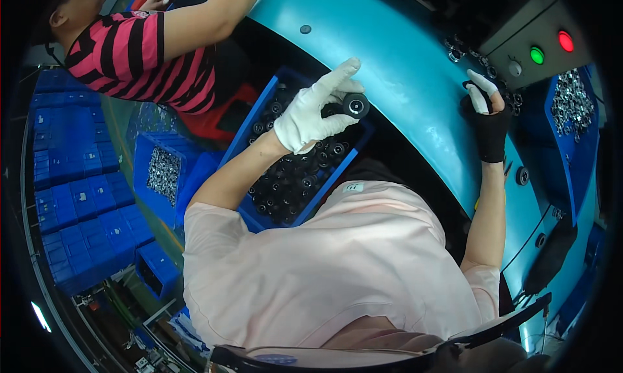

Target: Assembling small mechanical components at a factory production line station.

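Observation:
My left hand [316,107], in a white glove, grips a black wheel [356,105] with a pale metal ring at its centre. The wheel is held between thumb and fingers, above the front edge of the turquoise table [415,123]. Under that arm stands a blue crate [354,155] with many black wheels [279,185] inside. My right hand [487,103] wears a black fingerless glove and white finger covers. Its fingers are apart, over the table's right side, beside a row of shiny metal rings [456,48]. No held object shows there, though the palm is hidden.
A grey control box [538,42] with red and green lights stands at the far right. Below it, a blue bin [568,172] holds metal parts. Loose wheels [522,175] lie on the table. At left, a co-worker in a striped shirt [139,61] sits near stacked blue crates [78,198].

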